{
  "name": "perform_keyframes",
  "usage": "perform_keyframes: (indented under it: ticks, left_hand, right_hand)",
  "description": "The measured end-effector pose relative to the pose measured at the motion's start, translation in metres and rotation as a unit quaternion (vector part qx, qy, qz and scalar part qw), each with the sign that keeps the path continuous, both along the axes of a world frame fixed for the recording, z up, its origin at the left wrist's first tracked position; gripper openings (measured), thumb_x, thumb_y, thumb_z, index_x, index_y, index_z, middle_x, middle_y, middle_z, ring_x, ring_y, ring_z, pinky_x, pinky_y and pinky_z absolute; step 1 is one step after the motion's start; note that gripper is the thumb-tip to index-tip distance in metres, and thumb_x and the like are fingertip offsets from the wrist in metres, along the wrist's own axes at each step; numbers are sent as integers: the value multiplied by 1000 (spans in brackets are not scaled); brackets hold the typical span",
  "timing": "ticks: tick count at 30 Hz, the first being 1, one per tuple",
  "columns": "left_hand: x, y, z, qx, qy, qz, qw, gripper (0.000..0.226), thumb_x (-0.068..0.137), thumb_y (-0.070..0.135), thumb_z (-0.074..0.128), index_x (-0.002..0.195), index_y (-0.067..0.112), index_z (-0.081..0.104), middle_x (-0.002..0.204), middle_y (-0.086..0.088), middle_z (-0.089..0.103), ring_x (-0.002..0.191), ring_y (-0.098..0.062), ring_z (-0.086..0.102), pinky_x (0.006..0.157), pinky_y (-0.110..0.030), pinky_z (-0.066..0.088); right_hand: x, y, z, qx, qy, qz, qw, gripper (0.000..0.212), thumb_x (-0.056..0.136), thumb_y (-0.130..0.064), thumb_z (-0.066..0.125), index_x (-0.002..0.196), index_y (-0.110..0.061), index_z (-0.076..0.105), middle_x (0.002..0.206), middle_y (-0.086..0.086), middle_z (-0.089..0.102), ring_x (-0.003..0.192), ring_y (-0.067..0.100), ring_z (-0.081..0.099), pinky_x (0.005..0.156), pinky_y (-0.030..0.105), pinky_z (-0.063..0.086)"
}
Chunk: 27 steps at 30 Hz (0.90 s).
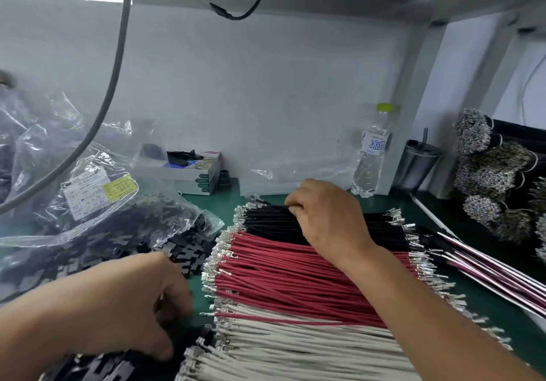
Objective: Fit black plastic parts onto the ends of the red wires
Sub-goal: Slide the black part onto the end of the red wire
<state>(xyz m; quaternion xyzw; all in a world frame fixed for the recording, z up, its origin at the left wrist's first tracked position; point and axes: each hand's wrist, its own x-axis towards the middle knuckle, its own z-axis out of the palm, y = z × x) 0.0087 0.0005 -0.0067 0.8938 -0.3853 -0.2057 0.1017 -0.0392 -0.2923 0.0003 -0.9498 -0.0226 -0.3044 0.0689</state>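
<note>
1. Centrally, the red wires [295,271] are laid side by side in a flat band on the green table [230,203], with metal tips at both ends; black wires [271,222] lie just above them in the frame and white wires [295,348] just below.
2. The black plastic parts [177,242] are heaped at the left of the wires, spilling from a clear plastic bag [97,203] with paper labels.
3. The right hand [328,215] is reached across the red wires to the black wires, its fingers curled down onto them; whether a wire is actually pinched cannot be told.
4. The left hand [141,307] is seen at the lower left, fingers curled downward over the black plastic parts; what it grasps, if anything, cannot be told.
5. A water bottle [370,153] and a dark cup [415,165] are stood against the back wall right of centre.
6. A small open box [189,171] is placed at the back, left of centre.
7. Bundles of wires [496,174] are stacked at the right edge.
</note>
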Motion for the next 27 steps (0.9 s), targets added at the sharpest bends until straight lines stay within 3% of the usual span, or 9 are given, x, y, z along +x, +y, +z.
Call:
perform_keyframes:
  ticks: [3, 5, 8, 10, 13, 15, 18, 23, 27]
  left_hand:
    - [0, -3, 3, 58, 12, 58, 997, 32, 60, 58, 82, 92, 53, 78, 67, 19, 67, 64, 4, 58, 58, -8, 44]
    - [2, 7, 7, 28, -41, 97, 994, 42, 41, 67, 81, 80, 58, 70, 81, 23, 66, 68, 9, 59, 60, -6, 42]
    - [-6, 32, 8, 11, -140, 116, 983, 87, 12, 102, 60, 94, 74, 54, 105, 40, 53, 83, 20, 56, 73, -9, 49]
    - [-17, 34, -5, -5, -204, 99, 974, 86, 34, 111, 42, 116, 88, 31, 125, 52, 36, 106, 19, 52, 93, -20, 54]
    - [-31, 43, -47, -105, -318, 41, 941, 82, 82, 92, 32, 155, 57, 22, 148, 17, 48, 119, -5, 60, 93, -40, 55]
    - [-38, 46, -66, -137, -344, 56, 927, 73, 95, 79, 27, 160, 43, 27, 154, 8, 45, 130, -10, 50, 110, -35, 36]
    - [-39, 37, -69, -147, -353, 84, 920, 70, 100, 70, 26, 152, 30, 49, 154, 1, 50, 136, -13, 44, 113, -18, 17]
    - [-26, 11, -62, -188, -304, 164, 919, 71, 94, 69, 29, 147, 30, 57, 151, 9, 52, 134, -16, 53, 112, -37, 41]
    - [-2, -10, -45, -279, -295, 221, 887, 33, 100, 29, 61, 131, 26, 70, 130, 11, 64, 112, -13, 60, 92, -35, 48]
  right_hand:
    - [4, -9, 2, 37, 74, 23, 996, 13, 99, -27, 59, 103, -30, 71, 99, -14, 65, 87, 8, 58, 67, 17, 37]
    - [4, -10, -4, 8, 127, 18, 992, 14, 100, -28, 56, 106, -32, 69, 105, -12, 66, 94, 12, 62, 72, 27, 44]
    - [4, -9, -14, 0, 102, 1, 995, 14, 101, -28, 55, 105, -31, 68, 100, -12, 65, 93, 12, 62, 72, 30, 43]
    - [5, -10, -20, 16, 104, -2, 994, 13, 99, -30, 56, 103, -32, 69, 98, -14, 64, 92, 10, 61, 71, 27, 40]
    - [5, -13, -25, 42, 105, -12, 994, 13, 98, -34, 57, 101, -35, 70, 96, -16, 60, 90, 7, 59, 69, 26, 36]
    - [5, -14, -27, 53, 106, -13, 993, 13, 96, -35, 59, 100, -35, 71, 95, -17, 59, 89, 6, 58, 67, 25, 35]
    - [5, -13, -26, 53, 107, -9, 993, 11, 93, -37, 62, 98, -35, 72, 93, -17, 58, 87, 6, 58, 65, 22, 35]
    - [11, -8, -19, 89, 122, 1, 989, 21, 96, -39, 60, 112, -33, 73, 108, -14, 68, 101, 8, 63, 74, 21, 39]
    - [17, -4, -14, 93, 167, -11, 982, 4, 86, -37, 74, 90, -35, 74, 87, -20, 68, 78, -4, 57, 70, 21, 44]
